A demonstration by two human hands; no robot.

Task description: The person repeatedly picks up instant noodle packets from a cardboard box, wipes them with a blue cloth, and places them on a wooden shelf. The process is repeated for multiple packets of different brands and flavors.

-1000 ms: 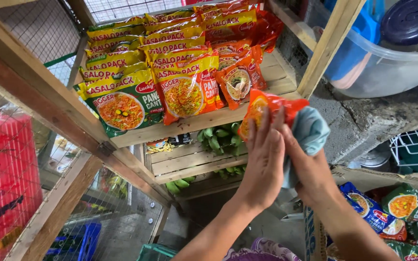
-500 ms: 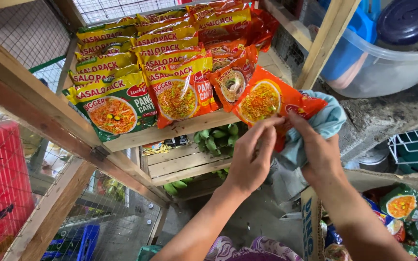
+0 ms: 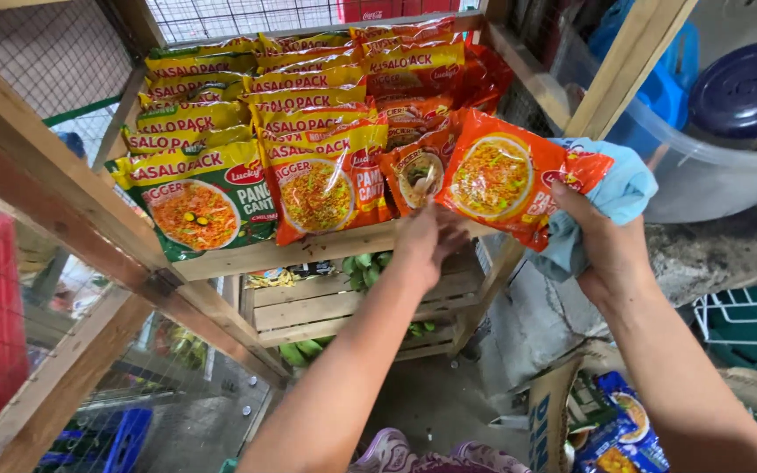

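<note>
**Glossy wrappers, rough wood**

The orange noodle packet [image 3: 505, 180] is glossy plastic film that catches the light, like the stacked packets [image 3: 265, 131] behind it. The light-blue cloth [image 3: 611, 206] looks soft, matt and crumpled. The shelf [image 3: 308, 250] is bare, unpainted wood with rough grain. The tub [image 3: 720, 175] is translucent plastic under a smooth dark lid [image 3: 746, 92].
</note>
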